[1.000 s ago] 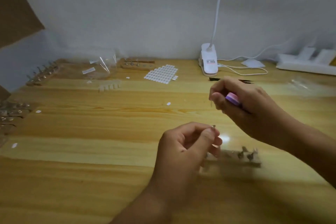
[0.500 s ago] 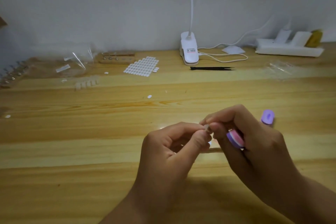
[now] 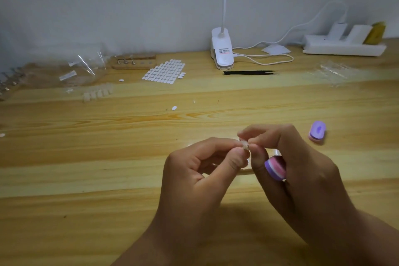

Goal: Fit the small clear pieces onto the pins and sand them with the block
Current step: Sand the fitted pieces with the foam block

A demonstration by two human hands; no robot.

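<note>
apart a second ago, left hand [image 3: 203, 170] and right hand [image 3: 302, 170] now meet near centre, both pinching the clear piece [image 3: 245, 146]. sanding block [image 3: 276, 167] stays tucked in the right's curled fingers; fitting seems underway, not sanding.

Bare left grip [image 3: 200, 170] and right grip [image 3: 302, 170], 2 bare forearms [image 3: 151, 244]
</note>
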